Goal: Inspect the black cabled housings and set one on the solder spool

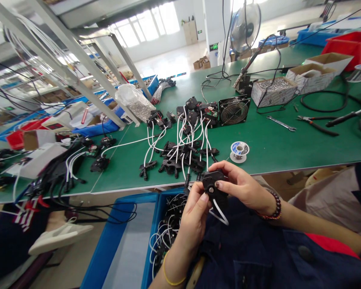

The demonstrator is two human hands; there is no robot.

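Observation:
Both of my hands hold a black plastic housing with a white cable [214,185] just in front of the table's edge. My left hand [195,206] pinches its lower left side. Round its top and right side the fingers of my right hand [236,180] are closed. The white cable loops down below the housing. On the table beyond my hands lies a pile of similar black parts with white cables [188,138]. A solder spool [240,151] stands to the right of the pile.
A small fan [234,110] stands behind the spool, near a box of small metal parts [273,90]. A wrench [281,123] and pliers [317,122] lie to the right. Below the table edge, a blue bin [153,237] holds more cabled parts. Another person's leg shows at left.

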